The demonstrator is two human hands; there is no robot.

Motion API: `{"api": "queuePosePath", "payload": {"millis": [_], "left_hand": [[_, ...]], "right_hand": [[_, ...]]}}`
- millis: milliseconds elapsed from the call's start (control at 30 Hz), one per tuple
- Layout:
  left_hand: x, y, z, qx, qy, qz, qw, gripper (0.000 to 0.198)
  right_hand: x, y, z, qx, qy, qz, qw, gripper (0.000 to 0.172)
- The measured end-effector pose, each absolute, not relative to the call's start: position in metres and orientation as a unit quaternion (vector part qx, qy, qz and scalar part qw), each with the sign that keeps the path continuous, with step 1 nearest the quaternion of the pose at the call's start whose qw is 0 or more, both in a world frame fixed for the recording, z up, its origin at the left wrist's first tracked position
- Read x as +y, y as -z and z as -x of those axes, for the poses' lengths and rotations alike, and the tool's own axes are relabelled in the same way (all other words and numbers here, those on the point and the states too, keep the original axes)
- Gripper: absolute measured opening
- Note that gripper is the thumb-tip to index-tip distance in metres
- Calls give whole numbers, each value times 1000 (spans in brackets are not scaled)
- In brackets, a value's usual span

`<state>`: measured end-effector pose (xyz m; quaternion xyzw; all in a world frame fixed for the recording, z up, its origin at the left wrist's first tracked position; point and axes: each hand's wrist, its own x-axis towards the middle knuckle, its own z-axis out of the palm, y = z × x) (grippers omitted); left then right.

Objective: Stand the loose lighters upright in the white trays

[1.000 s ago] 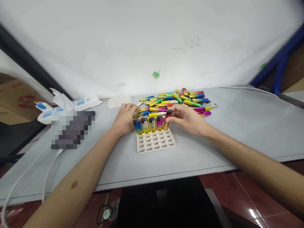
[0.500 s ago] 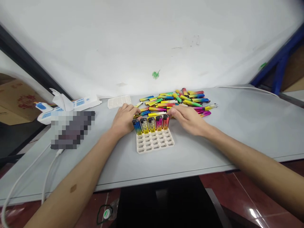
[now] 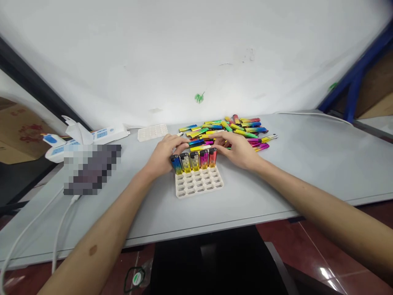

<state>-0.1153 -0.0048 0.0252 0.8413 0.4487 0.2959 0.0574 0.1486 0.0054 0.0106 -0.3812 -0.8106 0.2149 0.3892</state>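
A cream slotted tray (image 3: 199, 183) lies on the grey table, with several rainbow-coloured lighters (image 3: 194, 159) standing upright in its far row. Behind it is a loose pile of coloured lighters (image 3: 233, 128). My left hand (image 3: 162, 155) rests at the tray's far left corner, fingers curled, pinching a blue-ended lighter (image 3: 196, 142) that lies over the pile's near edge. My right hand (image 3: 238, 149) sits just right of the upright row, its fingers curled down into the pile; whatever they hold is hidden.
A second cream tray (image 3: 152, 132) lies at the back left. White power strips (image 3: 104, 133) and cables run along the left side, beside a blurred dark patch (image 3: 90, 168). A white wall rises behind the table. A blue frame (image 3: 353, 82) stands at right.
My right hand let go of the red lighter, which stands in the tray's far row, and reached back into the pile. My left hand took hold of a lighter from the pile.
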Motion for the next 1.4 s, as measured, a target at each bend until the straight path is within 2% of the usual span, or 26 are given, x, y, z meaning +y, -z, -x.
{"api": "queuePosePath", "payload": {"millis": [333,500,633,767,867,1000,1167,1400], "left_hand": [[7,-15,108,450,-326,-827,93,50],[7,-13,107,438,-337,-828,93,47],[11,-10,110,429,-320,-843,45,42],[15,-6,117,425,-239,-873,25,38],[14,-5,120,426,-199,-882,18,36],[12,-6,122,443,-203,-873,16,36],[10,-6,127,453,-214,-865,11,35],[9,-7,128,478,-216,-851,10,38]], "right_hand": [[8,-12,-143,-769,-297,381,418,20],[7,-9,-140,-756,-325,370,432,22],[9,-13,-140,-696,-348,386,496,25],[11,-22,-146,-570,-467,382,557,30],[9,-27,-151,-513,-535,402,537,34],[4,-31,-155,-509,-582,398,493,38],[3,-30,-158,-511,-620,419,423,54],[3,-29,-162,-490,-662,416,387,42]]}}
